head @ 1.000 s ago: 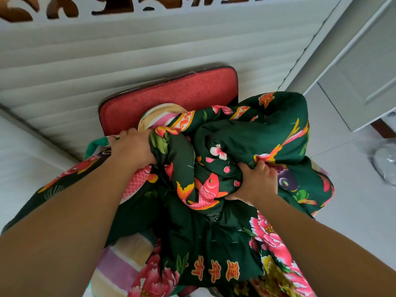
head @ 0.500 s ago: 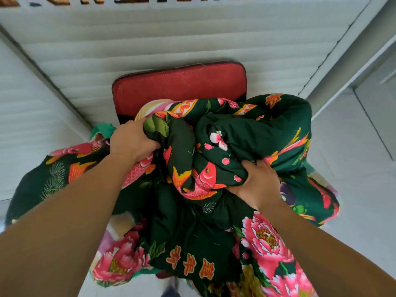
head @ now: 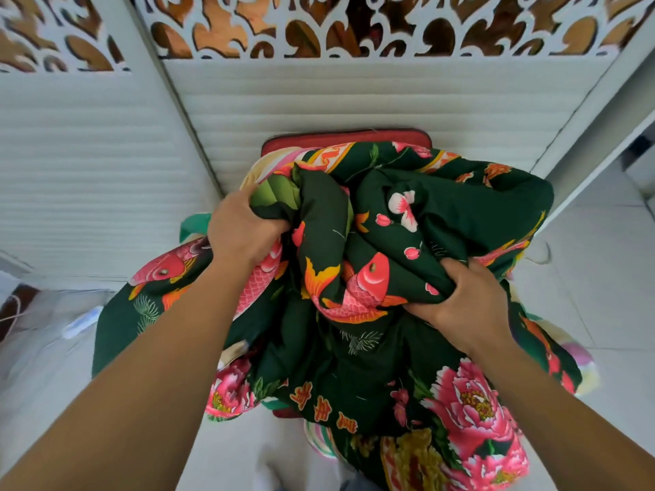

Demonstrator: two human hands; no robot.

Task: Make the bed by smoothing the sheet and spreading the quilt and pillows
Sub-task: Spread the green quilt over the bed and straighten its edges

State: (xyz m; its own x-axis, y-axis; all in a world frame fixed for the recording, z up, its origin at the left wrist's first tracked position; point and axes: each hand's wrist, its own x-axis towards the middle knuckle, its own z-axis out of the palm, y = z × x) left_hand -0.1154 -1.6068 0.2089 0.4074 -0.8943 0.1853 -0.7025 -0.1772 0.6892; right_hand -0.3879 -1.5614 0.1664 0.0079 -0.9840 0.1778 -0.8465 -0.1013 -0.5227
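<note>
Both hands clutch the bunched dark-green quilt (head: pixel 407 242): left hand (head: pixel 241 228) fingers buried in a fold, right hand (head: pixel 468 306) fingers clenched below it. A red cushion (head: pixel 340 138) lies beyond them.

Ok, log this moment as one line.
stage: quilt bundled, not spread | left hand: gripping quilt | right hand: gripping quilt | red cushion: behind bundle

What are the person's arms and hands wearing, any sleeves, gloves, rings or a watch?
Nothing shows on them. Both forearms are bare right to the bottom edge of the picture, so no sleeve or cuff is visible. The left hand and right hand have no gloves, and no rings, watch or bracelet can be seen on the parts in view.
</note>
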